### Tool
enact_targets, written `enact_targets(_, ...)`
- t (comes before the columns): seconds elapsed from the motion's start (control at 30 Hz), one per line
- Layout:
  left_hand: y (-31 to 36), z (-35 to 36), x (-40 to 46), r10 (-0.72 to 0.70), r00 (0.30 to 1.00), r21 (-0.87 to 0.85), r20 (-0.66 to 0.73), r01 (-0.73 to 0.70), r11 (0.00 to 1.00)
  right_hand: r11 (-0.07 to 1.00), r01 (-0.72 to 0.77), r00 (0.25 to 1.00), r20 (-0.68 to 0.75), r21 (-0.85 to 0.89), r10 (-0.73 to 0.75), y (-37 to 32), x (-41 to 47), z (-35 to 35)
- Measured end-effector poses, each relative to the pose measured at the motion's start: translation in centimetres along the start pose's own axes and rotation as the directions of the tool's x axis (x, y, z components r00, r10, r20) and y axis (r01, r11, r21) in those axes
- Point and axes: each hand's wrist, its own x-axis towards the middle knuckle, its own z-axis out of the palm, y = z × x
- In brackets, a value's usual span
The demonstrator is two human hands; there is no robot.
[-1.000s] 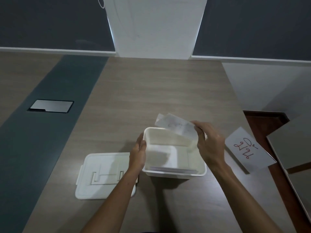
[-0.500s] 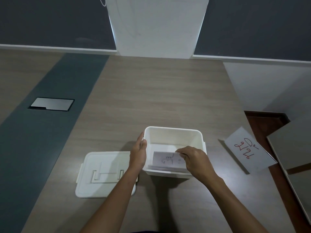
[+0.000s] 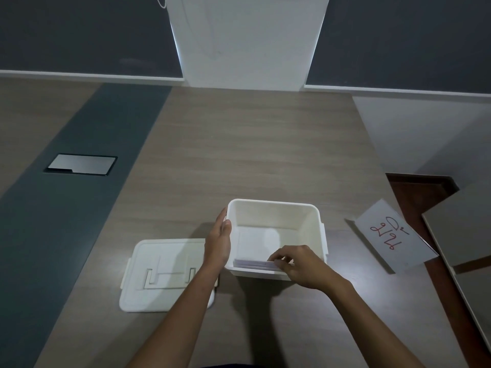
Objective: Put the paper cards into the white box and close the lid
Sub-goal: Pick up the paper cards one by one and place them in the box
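Observation:
The white box point(image 3: 313, 224) stands open on the wooden table in front of me. Paper cards point(image 3: 253, 263) stand on edge against its near wall. My right hand point(image 3: 297, 264) reaches over the near rim, with its fingertips pinching the top edge of the cards. Flat against the box's left wall rests my left hand point(image 3: 219, 241), steadying it. The white lid point(image 3: 159, 274) lies flat on the table to the left of the box. One more paper card point(image 3: 390, 237), with red writing on it, lies at the table's right edge.
A metal cable hatch point(image 3: 81, 165) sits flush in the dark strip at the left. The table's right edge drops to a dark wooden floor point(image 3: 422, 189). Another table corner point(image 3: 465, 235) shows at the far right.
My right hand has carried a card down from above the box's far rim and set it among those standing against the near wall. The left hand stayed on the box.

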Motion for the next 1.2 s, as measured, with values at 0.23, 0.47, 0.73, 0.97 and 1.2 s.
enact_targets(0.23,0.0,0.0,0.0,0.000,1.000,0.034,-0.009,0.000,0.999,1.000,0.002,0.997,-0.071,0.003,-0.001,0.2,0.3,0.2)
enact_targets(0.47,-0.2,0.1,0.1,0.013,1.000,0.055,-0.017,-0.012,0.998,1.000,0.016,0.993,-0.117,-0.021,-0.018,0.0,0.8,0.4)
enact_targets(0.73,0.2,0.2,-0.1,0.012,1.000,0.052,-0.023,-0.011,0.999,1.000,0.013,0.949,-0.315,0.025,-0.005,0.8,1.3,-1.5)
enact_targets(0.97,0.0,0.4,-0.1,0.008,1.000,0.059,-0.020,-0.007,0.998,0.980,-0.170,0.689,-0.698,0.104,0.194,4.5,1.3,-6.5)
enact_targets(1.2,0.4,1.5,-0.1,0.037,0.999,0.081,-0.007,-0.036,0.996,0.808,-0.568,0.511,-0.702,0.158,0.496,12.3,0.5,-10.0)
